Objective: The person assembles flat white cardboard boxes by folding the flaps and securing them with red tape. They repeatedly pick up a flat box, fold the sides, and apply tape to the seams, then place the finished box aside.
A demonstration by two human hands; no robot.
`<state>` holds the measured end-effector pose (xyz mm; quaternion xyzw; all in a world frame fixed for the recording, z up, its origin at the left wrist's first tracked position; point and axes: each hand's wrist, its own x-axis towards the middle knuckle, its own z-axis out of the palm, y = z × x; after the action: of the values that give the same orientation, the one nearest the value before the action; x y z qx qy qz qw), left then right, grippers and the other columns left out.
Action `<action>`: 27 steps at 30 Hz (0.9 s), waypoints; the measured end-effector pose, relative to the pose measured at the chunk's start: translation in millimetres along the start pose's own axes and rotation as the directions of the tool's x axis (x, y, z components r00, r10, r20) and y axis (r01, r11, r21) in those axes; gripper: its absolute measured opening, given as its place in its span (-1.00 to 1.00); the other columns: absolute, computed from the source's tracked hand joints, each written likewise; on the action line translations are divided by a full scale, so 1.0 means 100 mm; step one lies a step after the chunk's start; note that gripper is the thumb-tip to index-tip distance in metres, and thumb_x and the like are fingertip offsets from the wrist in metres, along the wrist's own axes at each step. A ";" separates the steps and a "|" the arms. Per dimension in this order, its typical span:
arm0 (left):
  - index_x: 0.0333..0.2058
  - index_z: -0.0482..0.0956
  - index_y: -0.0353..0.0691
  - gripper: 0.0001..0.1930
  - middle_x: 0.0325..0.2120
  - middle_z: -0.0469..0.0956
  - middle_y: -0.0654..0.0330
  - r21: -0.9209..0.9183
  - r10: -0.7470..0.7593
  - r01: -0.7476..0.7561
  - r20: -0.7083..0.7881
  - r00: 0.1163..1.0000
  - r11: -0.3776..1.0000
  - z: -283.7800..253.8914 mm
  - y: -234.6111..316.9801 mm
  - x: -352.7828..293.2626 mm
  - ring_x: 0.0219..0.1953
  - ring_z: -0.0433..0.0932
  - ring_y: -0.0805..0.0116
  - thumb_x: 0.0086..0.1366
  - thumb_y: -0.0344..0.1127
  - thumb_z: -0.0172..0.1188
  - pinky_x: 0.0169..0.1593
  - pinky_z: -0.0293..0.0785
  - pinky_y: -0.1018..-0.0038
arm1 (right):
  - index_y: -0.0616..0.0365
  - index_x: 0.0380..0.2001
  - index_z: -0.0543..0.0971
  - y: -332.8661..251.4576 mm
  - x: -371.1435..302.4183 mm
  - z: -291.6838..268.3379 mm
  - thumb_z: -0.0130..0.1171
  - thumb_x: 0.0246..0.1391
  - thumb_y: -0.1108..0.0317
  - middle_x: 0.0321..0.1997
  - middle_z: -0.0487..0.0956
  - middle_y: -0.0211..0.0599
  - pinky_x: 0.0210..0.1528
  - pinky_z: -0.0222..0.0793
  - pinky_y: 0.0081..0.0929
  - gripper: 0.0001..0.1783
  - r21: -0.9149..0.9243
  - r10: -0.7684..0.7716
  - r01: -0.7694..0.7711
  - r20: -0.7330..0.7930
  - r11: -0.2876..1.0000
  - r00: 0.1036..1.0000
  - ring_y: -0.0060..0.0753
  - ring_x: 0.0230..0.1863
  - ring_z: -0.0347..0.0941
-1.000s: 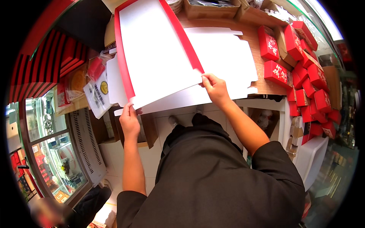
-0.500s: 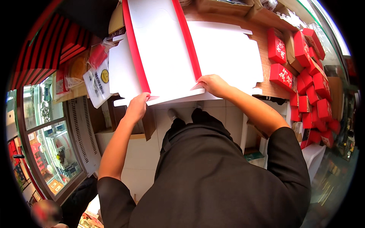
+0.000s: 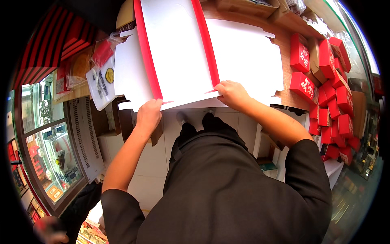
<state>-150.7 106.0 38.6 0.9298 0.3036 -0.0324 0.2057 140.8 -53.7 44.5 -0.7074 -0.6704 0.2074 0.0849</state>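
Right now, the long white cardboard tray with red side walls (image 3: pixel 178 44) lies over flat white die-cut cardboard sheets (image 3: pixel 245 57) on the brown wooden counter (image 3: pixel 291 99), running away from you toward 12 o'clock; your left hand (image 3: pixel 149 115) grips its near corner at the tray's 7 o'clock, fingers curled; your right hand (image 3: pixel 233 94) pinches the corner at 5 o'clock; the narrow white end strip (image 3: pixel 190 100) spans the gap between them. That strip could crease or sit crooked if one hand bears harder than the other; a corner could spring loose if your grip slackens and the stiff card pushes back; a strong pull toward 6 o'clock might drag the sheets beneath over the counter's edge. Half a second ago the red corner flaps showed as broader, paler patches; now they are thin slivers beside your fingers; a second ago your left fingertips pointed up at the corner; now that hand is turned knuckles up.
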 end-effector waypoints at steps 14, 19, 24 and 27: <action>-0.54 0.42 -0.19 -0.92 -0.61 0.35 0.24 0.335 0.504 -0.434 -0.159 0.849 0.836 -0.08 0.11 0.16 -0.41 0.39 0.28 0.03 -0.47 0.16 -0.19 0.32 0.41 | 0.05 -0.44 0.49 0.07 0.15 -0.10 0.07 -0.01 0.40 -0.45 0.49 -0.41 0.05 0.26 -0.41 -0.97 -0.290 -0.480 0.451 -0.032 0.844 0.877 -0.35 -0.19 0.39; -0.61 0.46 -0.19 -0.84 -0.64 0.33 0.23 0.326 0.495 -0.441 -0.102 0.863 0.836 -0.10 0.13 0.17 -0.42 0.39 0.29 0.14 -0.39 0.18 -0.20 0.31 0.42 | 0.02 -0.47 0.52 0.02 0.16 -0.13 0.10 0.02 0.37 -0.46 0.50 -0.42 0.00 0.28 -0.43 -0.96 -0.260 -0.424 0.421 0.047 0.869 0.905 -0.34 -0.23 0.42; -0.61 0.46 -0.27 -0.95 -0.56 0.35 0.11 0.262 0.348 -0.334 -0.004 0.938 0.905 -0.16 0.27 0.20 -0.33 0.39 0.15 -0.02 -0.52 0.13 -0.20 0.33 0.32 | -0.01 -0.51 0.57 -0.17 0.23 -0.14 0.17 0.01 0.31 -0.45 0.53 -0.42 -0.04 0.27 -0.46 -0.92 -0.387 -0.371 0.371 0.077 0.844 0.925 -0.35 -0.20 0.43; -0.57 0.48 -0.29 -0.97 -0.56 0.36 0.12 0.256 0.383 -0.372 0.009 0.924 0.892 -0.09 0.21 0.20 -0.35 0.40 0.17 0.01 -0.53 0.13 -0.22 0.33 0.31 | 0.02 -0.46 0.57 -0.09 0.24 -0.09 0.18 0.00 0.32 -0.43 0.54 -0.40 -0.06 0.28 -0.46 -0.95 -0.328 -0.366 0.391 0.138 0.860 0.920 -0.34 -0.19 0.43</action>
<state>-123.5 105.2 50.3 0.9900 0.1149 -0.0107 0.0816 136.1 -28.3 51.7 -0.5577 -0.8248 0.0890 -0.0267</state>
